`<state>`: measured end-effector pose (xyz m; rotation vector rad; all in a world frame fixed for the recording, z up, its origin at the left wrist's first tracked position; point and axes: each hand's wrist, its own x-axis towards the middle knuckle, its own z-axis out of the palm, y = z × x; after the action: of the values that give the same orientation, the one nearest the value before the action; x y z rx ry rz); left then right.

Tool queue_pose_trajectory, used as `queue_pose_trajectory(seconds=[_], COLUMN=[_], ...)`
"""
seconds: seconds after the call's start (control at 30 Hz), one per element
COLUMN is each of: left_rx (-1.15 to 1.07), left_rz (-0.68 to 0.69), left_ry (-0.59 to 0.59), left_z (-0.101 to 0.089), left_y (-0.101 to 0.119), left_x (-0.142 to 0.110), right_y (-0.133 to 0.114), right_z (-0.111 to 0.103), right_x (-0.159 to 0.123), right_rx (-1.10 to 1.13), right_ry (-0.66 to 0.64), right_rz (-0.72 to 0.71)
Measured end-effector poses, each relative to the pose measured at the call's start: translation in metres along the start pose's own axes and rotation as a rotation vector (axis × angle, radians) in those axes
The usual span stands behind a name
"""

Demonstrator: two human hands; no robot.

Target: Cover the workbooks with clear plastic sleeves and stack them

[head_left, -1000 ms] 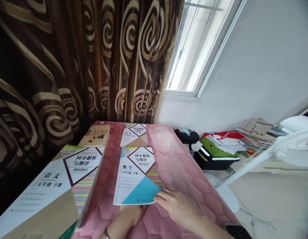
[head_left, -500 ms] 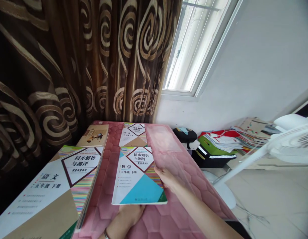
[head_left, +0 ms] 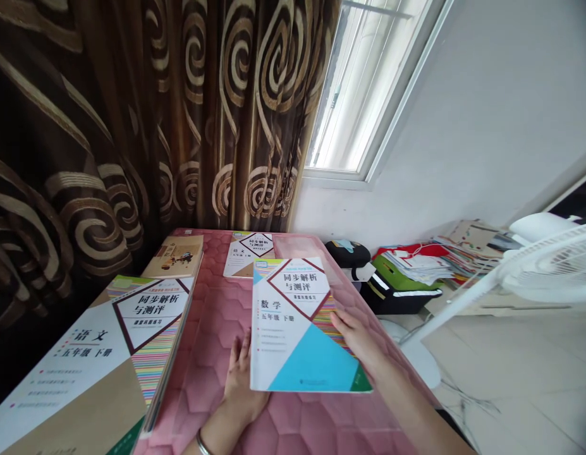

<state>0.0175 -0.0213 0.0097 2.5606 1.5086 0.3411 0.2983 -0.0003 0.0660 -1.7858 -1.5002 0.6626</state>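
Observation:
A workbook with a white cover, a blue triangle and a striped band (head_left: pixel 297 335) is held up over the table by my right hand (head_left: pixel 361 344), which grips its right edge. My left hand (head_left: pixel 243 382), with a metal bangle at the wrist, rests on the pink quilted tabletop, fingers stretched out. The workbook's lower left edge overlaps part of that hand. To the left lies a stack topped by a white and tan workbook (head_left: pixel 98 366). Another white workbook (head_left: pixel 240 256) lies farther back, partly covered by the held one.
A tan illustrated book (head_left: pixel 176 256) lies at the back left, before a brown swirl curtain (head_left: pixel 193 126). On the right stand a white fan (head_left: pixel 444 316) and a green and black bag (head_left: pixel 401 284) with papers on it. A clear sheet covers part of the pink table (head_left: pixel 202 335).
The held workbook has moved right and up, carried by my right hand. My left hand, earlier mostly beneath it, now shows its spread fingers on the table.

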Motion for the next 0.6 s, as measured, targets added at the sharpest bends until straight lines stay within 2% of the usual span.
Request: queue_pose_trajectory(seconds=[0.1,0.23,0.43,0.53,0.6], left_rx=[0.021,0.030,-0.005,-0.038,-0.075], left_rz=[-0.028,-0.074,-0.067,-0.073,-0.059], left_ry=[-0.064,-0.056,-0.059,-0.087,-0.131], left_z=[-0.003,-0.006,-0.011,-0.021,-0.029], left_y=[0.004,0.008,0.008,0.012,0.018], left_x=[0.003,0.005,0.004,0.003,0.003], right_y=[0.034,0.062,0.074,0.079,0.083], right_z=[-0.020,-0.021,-0.020,-0.024,-0.024], right_x=[-0.006,-0.011,-0.002,0.003,0.003], right_rx=[0.199,0.157,-0.058,-0.050,-0.124], right_ry=[-0.087,-0.122,-0.132,-0.173,-0.127], right_rz=[0.046,0.060,0.066,0.055,0.060])
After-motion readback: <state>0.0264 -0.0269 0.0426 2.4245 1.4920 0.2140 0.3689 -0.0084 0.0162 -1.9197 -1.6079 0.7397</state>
